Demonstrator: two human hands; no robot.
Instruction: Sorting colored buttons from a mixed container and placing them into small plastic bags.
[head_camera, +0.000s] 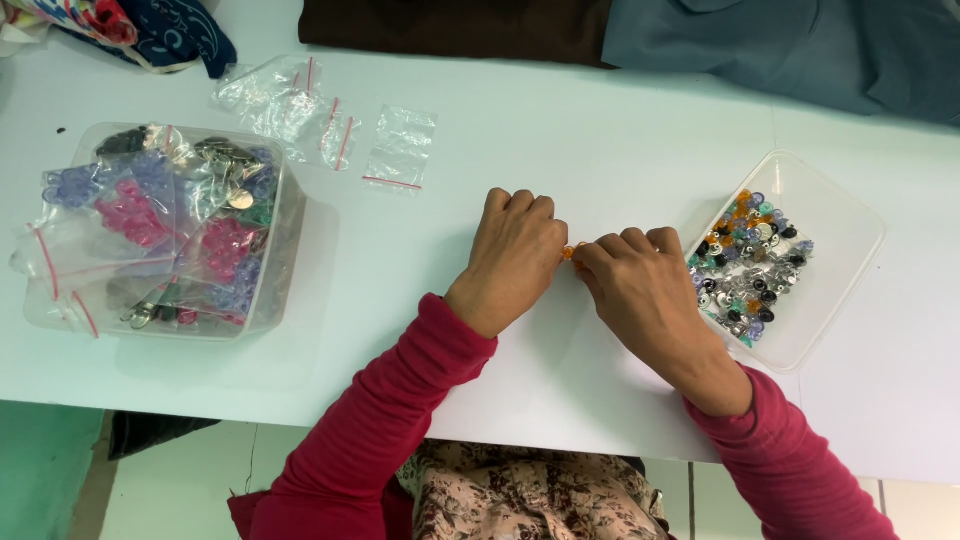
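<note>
Glossy clear plastic tub (835, 262), translucent plastic snaps (745, 262), matt white table (560, 140)

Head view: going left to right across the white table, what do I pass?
Clear tub of bagged beads → empty zip bags → left hand → small orange piece pinched between both hands → right hand → clear tray of loose mixed beads.

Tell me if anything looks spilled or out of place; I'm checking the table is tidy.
Nothing is spilled. Beads stay inside the tray, bags inside the tub. Three empty bags lie loose on the table. Both hands pinch an orange bead.
</note>
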